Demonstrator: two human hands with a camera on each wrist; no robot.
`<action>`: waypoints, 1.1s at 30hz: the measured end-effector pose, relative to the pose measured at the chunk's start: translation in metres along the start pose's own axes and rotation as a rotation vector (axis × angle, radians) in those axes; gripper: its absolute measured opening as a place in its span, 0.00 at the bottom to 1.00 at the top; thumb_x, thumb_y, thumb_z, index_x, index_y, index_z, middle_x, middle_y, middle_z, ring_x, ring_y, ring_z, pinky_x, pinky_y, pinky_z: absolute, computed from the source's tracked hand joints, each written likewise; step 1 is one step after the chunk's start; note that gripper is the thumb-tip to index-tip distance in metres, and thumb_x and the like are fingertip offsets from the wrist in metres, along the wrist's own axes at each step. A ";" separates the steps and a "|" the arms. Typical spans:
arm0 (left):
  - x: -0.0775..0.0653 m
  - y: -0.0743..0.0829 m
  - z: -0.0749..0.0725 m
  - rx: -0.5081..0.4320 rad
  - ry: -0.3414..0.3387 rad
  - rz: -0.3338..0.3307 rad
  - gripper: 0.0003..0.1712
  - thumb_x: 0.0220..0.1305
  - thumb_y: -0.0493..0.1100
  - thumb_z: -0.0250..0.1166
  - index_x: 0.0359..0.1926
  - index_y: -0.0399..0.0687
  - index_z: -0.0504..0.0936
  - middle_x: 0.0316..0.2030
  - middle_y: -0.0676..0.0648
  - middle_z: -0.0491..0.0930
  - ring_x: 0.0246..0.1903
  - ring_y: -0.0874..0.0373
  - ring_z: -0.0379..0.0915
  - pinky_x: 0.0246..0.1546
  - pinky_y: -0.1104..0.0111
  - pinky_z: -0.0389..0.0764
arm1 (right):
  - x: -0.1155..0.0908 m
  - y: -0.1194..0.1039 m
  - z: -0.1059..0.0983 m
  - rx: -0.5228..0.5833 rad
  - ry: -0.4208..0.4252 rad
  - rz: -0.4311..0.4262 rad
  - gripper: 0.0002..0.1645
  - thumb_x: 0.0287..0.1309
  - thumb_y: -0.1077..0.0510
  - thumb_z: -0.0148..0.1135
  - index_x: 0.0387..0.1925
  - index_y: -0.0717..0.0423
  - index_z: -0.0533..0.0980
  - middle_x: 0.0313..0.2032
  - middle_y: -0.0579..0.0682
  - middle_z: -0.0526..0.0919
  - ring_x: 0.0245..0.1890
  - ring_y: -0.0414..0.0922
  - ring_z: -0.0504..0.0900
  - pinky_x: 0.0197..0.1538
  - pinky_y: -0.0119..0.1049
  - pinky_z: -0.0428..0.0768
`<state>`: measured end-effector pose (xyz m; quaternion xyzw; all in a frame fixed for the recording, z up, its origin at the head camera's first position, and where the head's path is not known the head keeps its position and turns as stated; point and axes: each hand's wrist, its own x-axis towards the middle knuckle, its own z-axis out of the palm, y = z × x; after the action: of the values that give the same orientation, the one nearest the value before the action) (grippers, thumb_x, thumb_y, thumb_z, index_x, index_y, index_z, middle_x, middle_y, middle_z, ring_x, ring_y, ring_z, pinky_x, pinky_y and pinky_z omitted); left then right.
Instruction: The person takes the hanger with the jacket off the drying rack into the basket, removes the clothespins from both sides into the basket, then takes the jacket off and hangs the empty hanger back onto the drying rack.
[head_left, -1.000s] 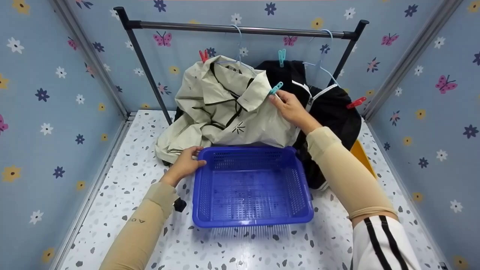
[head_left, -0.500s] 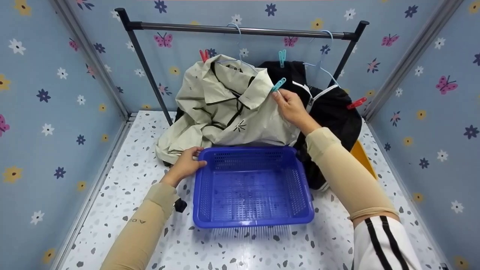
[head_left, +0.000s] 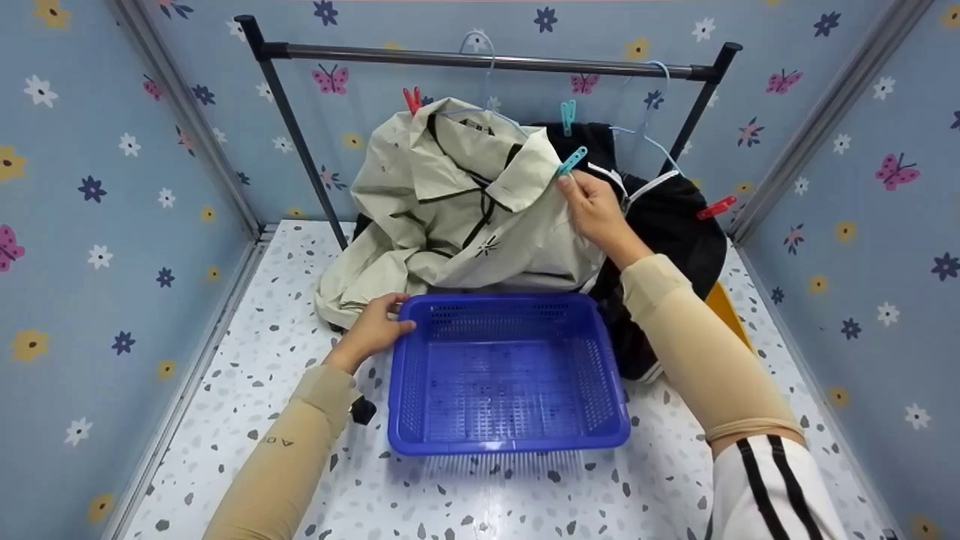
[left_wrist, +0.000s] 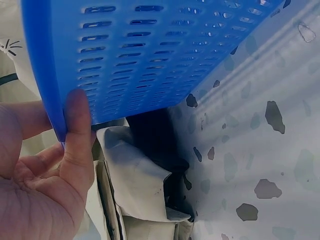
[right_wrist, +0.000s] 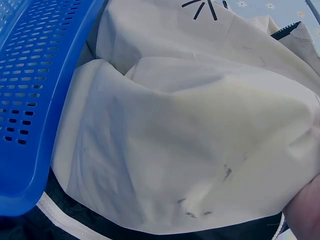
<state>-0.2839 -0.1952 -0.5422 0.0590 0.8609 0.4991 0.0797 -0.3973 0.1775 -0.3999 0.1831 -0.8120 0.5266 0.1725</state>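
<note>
My left hand [head_left: 371, 330] grips the left rim of a blue plastic basket [head_left: 510, 448], thumb inside and fingers outside; the left wrist view shows this hold [left_wrist: 78, 117]. My right hand [head_left: 598, 214] pinches the shoulder of a pale beige jacket [head_left: 517, 259] beside a teal clothespin [head_left: 573, 160]. A red clothespin [head_left: 412, 100] sits on the jacket's other shoulder. The jacket is on a light blue hanger [head_left: 491, 71], whose hook stands above the rack bar [head_left: 375, 54]. In the right wrist view, jacket cloth [right_wrist: 175, 130] fills most of the picture.
Right of the jacket, a black garment [head_left: 667, 232] with white trim hangs on another blue hanger [head_left: 646, 105], with teal [head_left: 568, 118] and red [head_left: 718, 208] clothespins. Part of a yellow object [head_left: 727, 315] shows behind it. Flowered walls [head_left: 82, 225] enclose both sides.
My right hand has risen slightly and moved right, lifting the jacket. The hanger's hook has gone up from the bar. My left hand and the basket have barely moved.
</note>
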 end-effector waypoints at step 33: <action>-0.008 0.004 0.009 0.088 0.138 -0.087 0.24 0.73 0.40 0.65 0.62 0.24 0.79 0.31 0.46 0.82 0.26 0.60 0.76 0.24 0.73 0.78 | -0.005 -0.014 -0.045 0.082 -0.083 -0.046 0.23 0.80 0.65 0.58 0.26 0.75 0.67 0.20 0.35 0.66 0.24 0.33 0.67 0.30 0.27 0.64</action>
<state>-0.2737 -0.1870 -0.5426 -0.0095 0.8871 0.4598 0.0392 -0.3820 0.2137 -0.3743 0.2302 -0.7919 0.5473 0.1430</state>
